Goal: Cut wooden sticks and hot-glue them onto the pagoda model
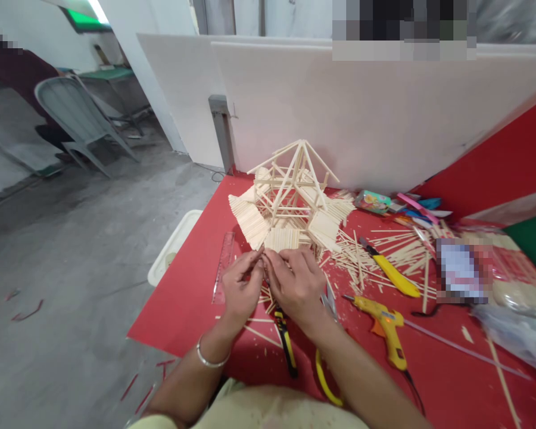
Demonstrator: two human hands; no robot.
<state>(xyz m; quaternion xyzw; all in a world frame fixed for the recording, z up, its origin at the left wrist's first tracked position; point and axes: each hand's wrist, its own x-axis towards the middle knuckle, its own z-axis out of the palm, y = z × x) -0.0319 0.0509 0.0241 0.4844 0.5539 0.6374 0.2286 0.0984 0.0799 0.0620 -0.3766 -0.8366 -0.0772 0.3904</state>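
A red tabletop (178, 310) fills the middle and lower right of the frame, with white boards (361, 113) standing along its far edge and a grey floor (84, 250) to the left. At the centre we see a model of pale wooden sticks (300, 179), its roof sticks meeting in a peak and flat stick panels spreading around its lower part. Our left hand (242, 286) and right hand (297, 283) meet just below its front panel (282, 239), so the model lies right beyond our fingertips. The fingers of both hands are drawn together in a pinch; we cannot tell what, if anything, is between them, nor whether they touch the panel.

Left of the model's front, near our left hand, lies a clear ruler (224, 265). Between our forearms is a black-and-yellow tool (286, 348). To the right we have loose sticks (402, 256), a yellow utility knife (395, 275) and, below it, a yellow glue gun (386, 328). Clear plastic (522, 339) lies at the right edge. At upper left, a person (22, 77) sits on a grey chair (71, 107).
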